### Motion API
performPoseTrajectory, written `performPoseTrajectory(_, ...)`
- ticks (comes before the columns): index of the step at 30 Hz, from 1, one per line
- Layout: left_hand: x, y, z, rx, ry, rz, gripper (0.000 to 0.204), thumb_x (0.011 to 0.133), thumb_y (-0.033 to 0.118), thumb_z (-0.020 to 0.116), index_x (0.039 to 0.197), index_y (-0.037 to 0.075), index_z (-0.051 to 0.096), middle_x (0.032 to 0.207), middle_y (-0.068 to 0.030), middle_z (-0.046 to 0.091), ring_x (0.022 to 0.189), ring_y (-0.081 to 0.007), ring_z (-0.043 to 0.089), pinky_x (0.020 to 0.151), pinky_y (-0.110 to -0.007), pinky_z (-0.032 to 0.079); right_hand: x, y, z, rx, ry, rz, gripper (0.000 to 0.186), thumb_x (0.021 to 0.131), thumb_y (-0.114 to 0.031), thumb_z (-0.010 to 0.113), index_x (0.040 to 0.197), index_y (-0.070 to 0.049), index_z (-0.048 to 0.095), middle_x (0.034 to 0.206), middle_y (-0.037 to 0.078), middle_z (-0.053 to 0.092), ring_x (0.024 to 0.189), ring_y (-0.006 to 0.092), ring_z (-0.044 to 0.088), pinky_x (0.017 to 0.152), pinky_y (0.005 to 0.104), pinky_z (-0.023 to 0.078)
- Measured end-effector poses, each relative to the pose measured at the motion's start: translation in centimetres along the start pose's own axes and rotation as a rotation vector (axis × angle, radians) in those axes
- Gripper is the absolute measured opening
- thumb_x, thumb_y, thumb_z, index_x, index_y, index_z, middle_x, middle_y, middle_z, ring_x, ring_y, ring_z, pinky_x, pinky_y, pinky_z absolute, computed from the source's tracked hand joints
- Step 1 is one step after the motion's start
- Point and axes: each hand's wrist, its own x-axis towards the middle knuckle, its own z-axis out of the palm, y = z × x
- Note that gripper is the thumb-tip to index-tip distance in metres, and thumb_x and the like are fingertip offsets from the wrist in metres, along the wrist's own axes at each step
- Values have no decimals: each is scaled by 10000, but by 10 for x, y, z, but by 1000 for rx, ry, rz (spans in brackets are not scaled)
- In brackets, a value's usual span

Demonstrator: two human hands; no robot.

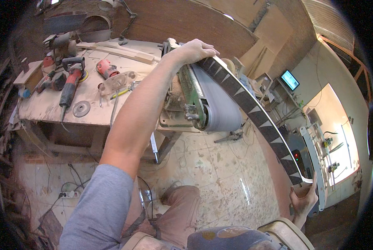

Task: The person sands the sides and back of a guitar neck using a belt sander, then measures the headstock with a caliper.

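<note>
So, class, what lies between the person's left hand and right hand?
In the head view, one long curved strip, its dark face marked with pale triangles, spans from the left hand to the right hand.

A dust-coated workbench (40, 106) spans the upper left of the frame, carrying a red-and-black polisher (72, 81), a round grey disc (82, 108), a red router (106, 68) with a clear base and long wooden strips (130, 53), with a green belt sander (194, 89) at its right end. On the tiled floor (219, 166), lower left, lie a white power strip (69, 194) and black cables (76, 179).
</note>
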Motion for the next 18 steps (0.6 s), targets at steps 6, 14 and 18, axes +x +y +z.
performPoseTrajectory(6,1,0,1,-59,4,-45,345,967,351,607,1221,158,739,1331,-126,647,1230,-271,593,1074,-388,420,-6,6,-3,-25,-28,37,937,675,-214,832,1479,31,417,952,200,708,718,290,712,658,399,576)
performPoseTrajectory(14,0,-4,2,-5,31,42,348,977,356,589,1230,167,734,1193,-97,718,1149,-250,636,1044,-390,439,0,1,1,-13,-2,22,942,646,-160,820,1484,-2,419,858,180,685,707,329,701,657,412,572)
performPoseTrajectory(18,2,-3,-1,-47,-4,11,353,964,350,610,1219,141,738,1316,-139,652,1240,-270,587,1077,-372,415,-2,4,3,-12,-19,45,922,654,-160,825,1473,-10,429,860,185,680,721,343,697,659,418,564)
